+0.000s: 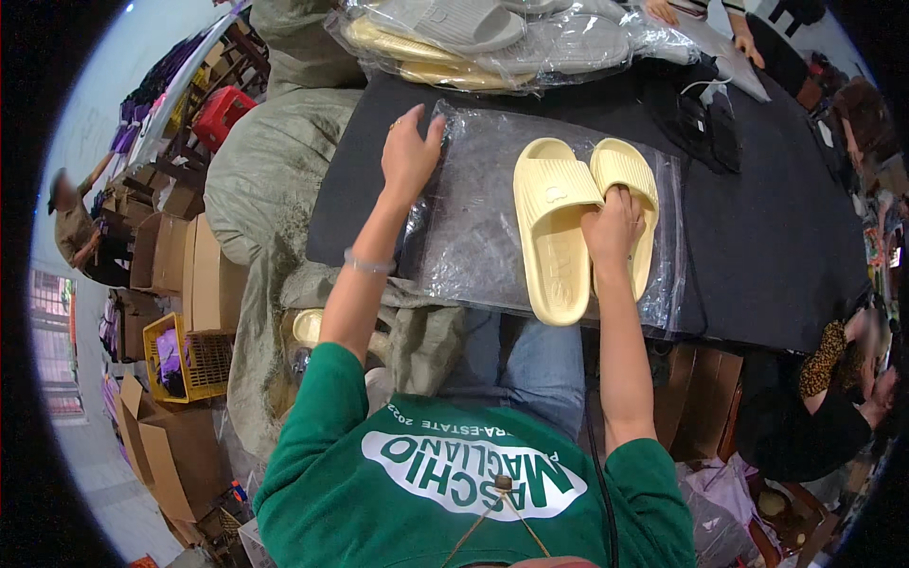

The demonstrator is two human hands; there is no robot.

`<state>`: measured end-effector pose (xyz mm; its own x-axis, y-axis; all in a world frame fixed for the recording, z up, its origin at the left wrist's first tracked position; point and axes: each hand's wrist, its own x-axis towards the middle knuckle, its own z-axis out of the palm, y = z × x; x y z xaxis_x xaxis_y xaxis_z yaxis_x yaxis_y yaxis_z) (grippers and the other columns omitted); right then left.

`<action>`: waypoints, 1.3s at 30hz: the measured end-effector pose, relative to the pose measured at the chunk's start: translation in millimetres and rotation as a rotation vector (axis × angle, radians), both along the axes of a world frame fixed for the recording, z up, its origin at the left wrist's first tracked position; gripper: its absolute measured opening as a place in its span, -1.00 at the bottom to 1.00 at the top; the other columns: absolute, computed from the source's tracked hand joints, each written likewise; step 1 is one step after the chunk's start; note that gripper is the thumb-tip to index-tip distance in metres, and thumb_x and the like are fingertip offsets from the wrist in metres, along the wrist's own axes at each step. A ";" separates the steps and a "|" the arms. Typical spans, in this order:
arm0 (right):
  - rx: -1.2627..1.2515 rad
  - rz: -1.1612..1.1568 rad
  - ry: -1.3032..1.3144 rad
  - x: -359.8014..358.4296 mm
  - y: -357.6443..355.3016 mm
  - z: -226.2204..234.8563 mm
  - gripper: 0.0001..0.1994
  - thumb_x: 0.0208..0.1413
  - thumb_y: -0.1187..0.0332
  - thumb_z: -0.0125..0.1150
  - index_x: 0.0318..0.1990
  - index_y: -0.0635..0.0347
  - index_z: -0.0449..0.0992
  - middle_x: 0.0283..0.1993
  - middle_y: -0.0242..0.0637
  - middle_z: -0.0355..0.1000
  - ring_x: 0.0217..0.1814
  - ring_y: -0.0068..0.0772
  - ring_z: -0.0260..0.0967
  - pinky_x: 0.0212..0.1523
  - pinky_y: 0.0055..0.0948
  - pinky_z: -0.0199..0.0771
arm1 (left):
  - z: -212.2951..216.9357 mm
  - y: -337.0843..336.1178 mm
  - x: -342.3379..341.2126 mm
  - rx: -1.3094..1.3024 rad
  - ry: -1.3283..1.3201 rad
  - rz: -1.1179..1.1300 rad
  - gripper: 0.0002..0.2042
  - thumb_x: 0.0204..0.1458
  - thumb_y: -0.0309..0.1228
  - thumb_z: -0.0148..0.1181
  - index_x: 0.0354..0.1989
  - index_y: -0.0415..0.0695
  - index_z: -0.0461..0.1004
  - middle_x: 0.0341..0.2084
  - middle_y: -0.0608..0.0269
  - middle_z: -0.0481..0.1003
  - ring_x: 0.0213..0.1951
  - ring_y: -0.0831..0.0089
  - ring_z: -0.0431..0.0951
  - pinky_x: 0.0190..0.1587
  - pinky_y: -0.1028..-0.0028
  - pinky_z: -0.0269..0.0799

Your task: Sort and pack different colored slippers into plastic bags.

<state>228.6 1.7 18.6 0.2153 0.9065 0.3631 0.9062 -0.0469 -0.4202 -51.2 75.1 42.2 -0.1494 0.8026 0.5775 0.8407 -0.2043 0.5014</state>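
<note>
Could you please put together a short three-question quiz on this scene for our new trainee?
1. True or false: both pale yellow slides are over the clear plastic bag.
2. Multiple choice: where is the right hand?
A) On a cardboard box
B) At the strap of the right-hand slide
C) On the bagged footwear at the far edge
3. Open question: where is the left hand, and is anything visible in it?

Key:
1. True.
2. B.
3. Near the bag's far left corner, fingers spread, with nothing visible in it.
</note>
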 end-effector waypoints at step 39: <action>0.054 0.480 0.054 -66.4 1.8 19.6 -0.81 -0.26 0.55 0.05 -0.37 0.35 0.43 -0.25 -0.05 0.42 -0.11 0.00 0.27 -0.04 -0.13 0.25 | -38.0 -81.4 1.6 -0.305 0.505 -0.392 -0.51 0.10 -0.19 -0.10 0.21 -0.10 0.20 0.29 0.17 0.06 0.35 0.18 -0.09 0.32 0.16 -0.18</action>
